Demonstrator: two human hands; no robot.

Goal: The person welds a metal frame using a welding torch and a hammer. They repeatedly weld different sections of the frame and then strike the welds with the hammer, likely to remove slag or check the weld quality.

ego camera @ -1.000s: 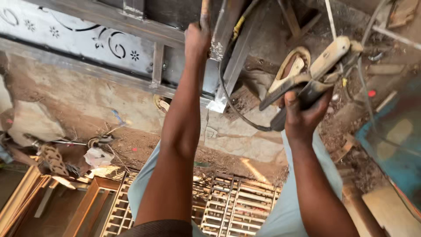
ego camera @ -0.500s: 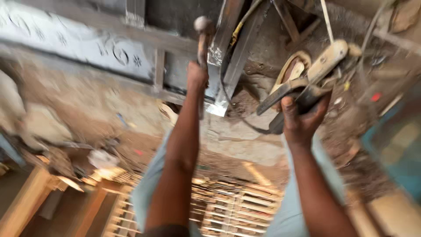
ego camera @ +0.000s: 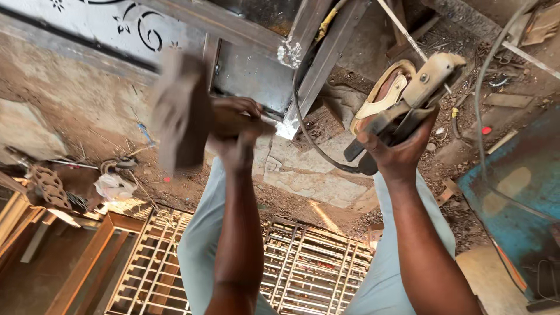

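Note:
My left hand [ego camera: 236, 125] grips the handle of a hammer [ego camera: 181, 114], whose blurred brown head swings at the left of the fist, close to the camera. My right hand [ego camera: 396, 154] is closed on a welding electrode holder [ego camera: 408, 105] with tan jaws, a thin rod [ego camera: 402, 32] sticking up from it and a black cable [ego camera: 309, 134] looping down to the left. Both hands are held above a dark metal frame [ego camera: 315, 64] with a bright weld spot [ego camera: 289, 52] on its bar.
A metal grille [ego camera: 303, 268] lies on the ground under my legs in light trousers. A white panel with black scroll decoration [ego camera: 116, 26] stands top left. Rusty frames [ego camera: 76, 256] sit bottom left, a blue sheet [ego camera: 519, 192] at right, scrap and wires on the dirt.
My left hand has pulled back from the frame toward the camera, and the hammer head has swung to the left. The right hand with the electrode holder has stayed about where it was.

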